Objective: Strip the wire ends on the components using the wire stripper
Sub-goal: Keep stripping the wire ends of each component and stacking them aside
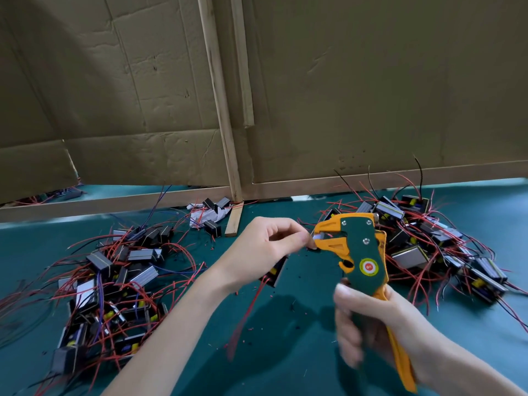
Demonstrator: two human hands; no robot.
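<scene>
My right hand point(371, 324) grips the handles of the orange and green wire stripper point(358, 252), whose jaws point left. My left hand point(268, 250) pinches a wire end right at those jaws. A black component point(275, 272) hangs below my left hand, mostly hidden by it, and red wires point(245, 312) trail down from it, blurred. Bits of stripped insulation lie scattered on the green table point(285, 352) under both hands.
One pile of black components with red wires point(111, 284) lies at the left, another pile point(428, 238) at the right. A cardboard wall point(343, 95) with a wooden frame point(225, 132) closes off the back. A few components and crumpled paper point(208, 214) sit by the frame's foot.
</scene>
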